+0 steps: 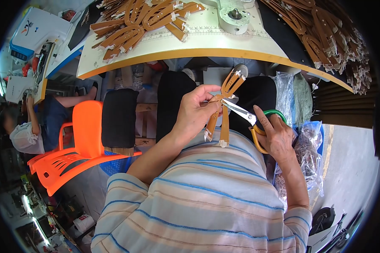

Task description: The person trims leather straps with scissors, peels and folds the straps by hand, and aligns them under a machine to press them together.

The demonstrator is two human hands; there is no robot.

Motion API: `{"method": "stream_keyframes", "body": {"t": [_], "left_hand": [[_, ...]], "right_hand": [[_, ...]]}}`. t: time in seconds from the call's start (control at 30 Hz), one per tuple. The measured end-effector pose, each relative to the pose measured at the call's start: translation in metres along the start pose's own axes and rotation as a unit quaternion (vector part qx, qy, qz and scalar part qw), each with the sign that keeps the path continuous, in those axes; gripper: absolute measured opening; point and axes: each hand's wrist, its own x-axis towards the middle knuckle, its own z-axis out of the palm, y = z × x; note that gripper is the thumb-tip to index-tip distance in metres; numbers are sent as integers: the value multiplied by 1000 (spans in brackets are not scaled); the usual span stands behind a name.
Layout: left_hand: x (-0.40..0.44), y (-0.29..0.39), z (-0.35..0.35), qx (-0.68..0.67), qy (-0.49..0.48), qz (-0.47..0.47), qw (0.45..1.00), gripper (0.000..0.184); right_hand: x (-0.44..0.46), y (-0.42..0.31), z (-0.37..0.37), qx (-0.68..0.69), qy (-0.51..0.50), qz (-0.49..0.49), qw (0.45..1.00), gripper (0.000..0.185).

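My left hand (197,110) pinches a brown strap piece (225,121) with several forked arms, held above my lap. White tabs show at the tips of its arms. In my right hand (276,137) is a pair of scissors (242,112) with one green and one orange handle loop. The blades point left and their tips meet the middle of the strap piece, near my left fingertips. Whether the blades are cutting into it I cannot tell.
Brown strap pieces (135,21) are heaped on the white table (177,44), with another pile (325,33) at its right. A machine part (233,19) stands between them. An orange chair (86,130) and a seated person (27,135) are at left; plastic bags (309,156) lie at right.
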Motion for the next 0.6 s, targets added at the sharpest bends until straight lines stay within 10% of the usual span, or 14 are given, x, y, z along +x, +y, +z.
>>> {"method": "stream_keyframes", "body": {"t": [0.6], "left_hand": [[-5,-6,4,56,19,84,995,30]], "right_hand": [[-10,-17,30,181,-7,67,981,64]]}}
